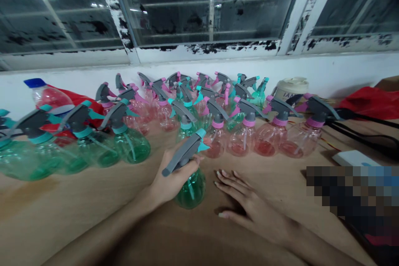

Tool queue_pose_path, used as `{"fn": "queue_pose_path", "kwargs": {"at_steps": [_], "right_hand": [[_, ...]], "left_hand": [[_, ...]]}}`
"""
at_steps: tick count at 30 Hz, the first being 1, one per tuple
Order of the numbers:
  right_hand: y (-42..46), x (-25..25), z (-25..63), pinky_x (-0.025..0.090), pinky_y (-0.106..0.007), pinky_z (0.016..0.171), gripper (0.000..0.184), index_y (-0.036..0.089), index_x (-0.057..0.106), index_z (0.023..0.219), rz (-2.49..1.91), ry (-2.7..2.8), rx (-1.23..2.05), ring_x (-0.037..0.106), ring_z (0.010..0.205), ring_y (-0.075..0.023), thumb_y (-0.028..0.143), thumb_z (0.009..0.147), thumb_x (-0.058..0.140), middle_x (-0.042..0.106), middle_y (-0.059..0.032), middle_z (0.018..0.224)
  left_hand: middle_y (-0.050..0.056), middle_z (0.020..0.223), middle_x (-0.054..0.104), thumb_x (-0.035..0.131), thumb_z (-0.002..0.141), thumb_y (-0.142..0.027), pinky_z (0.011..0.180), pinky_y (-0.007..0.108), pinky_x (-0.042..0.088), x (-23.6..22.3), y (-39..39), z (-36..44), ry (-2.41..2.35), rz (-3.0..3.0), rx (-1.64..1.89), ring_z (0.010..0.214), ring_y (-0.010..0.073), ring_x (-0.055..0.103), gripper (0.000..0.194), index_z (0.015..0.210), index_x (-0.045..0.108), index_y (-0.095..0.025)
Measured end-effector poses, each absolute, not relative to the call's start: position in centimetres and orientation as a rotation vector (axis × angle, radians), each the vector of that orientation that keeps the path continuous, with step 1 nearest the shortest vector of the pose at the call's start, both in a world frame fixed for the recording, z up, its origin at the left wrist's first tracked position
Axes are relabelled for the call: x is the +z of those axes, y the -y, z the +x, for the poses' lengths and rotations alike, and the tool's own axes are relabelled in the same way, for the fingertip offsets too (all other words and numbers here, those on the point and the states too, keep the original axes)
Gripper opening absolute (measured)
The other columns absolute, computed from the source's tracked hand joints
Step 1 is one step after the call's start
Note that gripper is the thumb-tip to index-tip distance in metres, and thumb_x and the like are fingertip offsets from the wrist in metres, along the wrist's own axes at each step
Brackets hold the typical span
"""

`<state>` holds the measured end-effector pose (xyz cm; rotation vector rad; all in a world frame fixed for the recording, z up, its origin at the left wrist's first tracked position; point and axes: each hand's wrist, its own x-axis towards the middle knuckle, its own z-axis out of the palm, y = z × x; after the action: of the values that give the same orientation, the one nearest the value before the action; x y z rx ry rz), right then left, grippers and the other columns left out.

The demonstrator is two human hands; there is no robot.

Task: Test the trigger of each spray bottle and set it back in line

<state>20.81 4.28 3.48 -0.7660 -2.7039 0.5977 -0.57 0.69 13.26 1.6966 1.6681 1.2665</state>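
Observation:
My left hand [171, 176] is wrapped round the neck of a green spray bottle [191, 193], just under its grey and teal trigger head. The bottle stands on the wooden table, a dip tube showing through its clear wall. To the right, my right hand [246, 199] rests on the tabletop with fingers spread, holding nothing. Behind the held bottle stands another green spray bottle [186, 126], partly covered by it. A row of pink spray bottles [241, 143] runs off to the right, and green spray bottles [134, 145] line up on the left.
More pink and green spray bottles [162, 112] crowd the back by the wall. A blue-capped plastic bottle [51, 97] leans at far left beside red plastic. At right are a white tub [291, 87], black straps [368, 133], a white box [353, 158] and a red bag [370, 104].

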Motion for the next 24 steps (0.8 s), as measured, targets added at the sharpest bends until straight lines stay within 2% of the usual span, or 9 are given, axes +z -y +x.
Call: {"fn": "queue_pose_path", "kwargs": {"at_steps": [6,11,14,19,24], "right_hand": [[-4.30,3.37,20.81,0.021,-0.043,0.111,0.060,0.027,0.031,0.138,-0.762,2.697,0.583,0.025,0.134,-0.0196,0.052,0.085,0.045,0.031,0.0007,0.146],[-4.27,3.45,20.82,0.020,-0.042,0.111,0.060,0.026,0.031,0.138,-0.772,2.732,0.570,0.023,0.135,-0.0184,0.054,0.086,0.042,0.029,0.0009,0.147],[-4.26,3.41,20.78,0.021,-0.043,0.111,0.060,0.026,0.031,0.138,-0.760,2.716,0.569,0.024,0.134,-0.0191,0.053,0.086,0.043,0.029,0.0003,0.146],[-4.28,3.28,20.70,0.022,-0.044,0.111,0.060,0.026,0.033,0.138,-0.732,2.694,0.557,0.026,0.134,-0.0200,0.052,0.086,0.044,0.032,-0.0012,0.145],[-4.22,3.40,20.69,0.023,-0.045,0.110,0.058,0.025,0.036,0.136,-0.730,2.666,0.556,0.029,0.133,-0.0219,0.051,0.085,0.046,0.035,-0.0030,0.144]], "left_hand": [[-0.002,0.065,0.060,0.048,0.072,-0.022,0.054,0.027,0.046,13.13,-1.03,-0.76,-1.650,1.759,1.245,0.059,0.0148,0.057,0.007,0.074,0.055,-0.022],[-0.002,0.066,0.061,0.051,0.074,-0.026,0.053,0.027,0.046,12.87,-1.37,-1.03,-1.667,1.796,1.202,0.059,0.0152,0.059,0.008,0.078,0.055,-0.021],[0.000,0.068,0.064,0.055,0.074,-0.029,0.056,0.028,0.048,12.69,-1.40,-1.17,-1.658,1.756,1.171,0.062,0.0167,0.061,0.011,0.081,0.055,-0.020],[0.003,0.081,0.069,0.059,0.075,-0.030,0.068,0.032,0.052,12.53,-1.44,-1.28,-1.598,1.694,1.149,0.076,0.0198,0.065,0.024,0.097,0.055,-0.020],[0.007,0.086,0.071,0.062,0.072,-0.035,0.069,0.034,0.055,13.02,-1.02,-1.10,-1.628,1.611,1.114,0.079,0.0227,0.068,0.026,0.091,0.060,-0.017]]}}
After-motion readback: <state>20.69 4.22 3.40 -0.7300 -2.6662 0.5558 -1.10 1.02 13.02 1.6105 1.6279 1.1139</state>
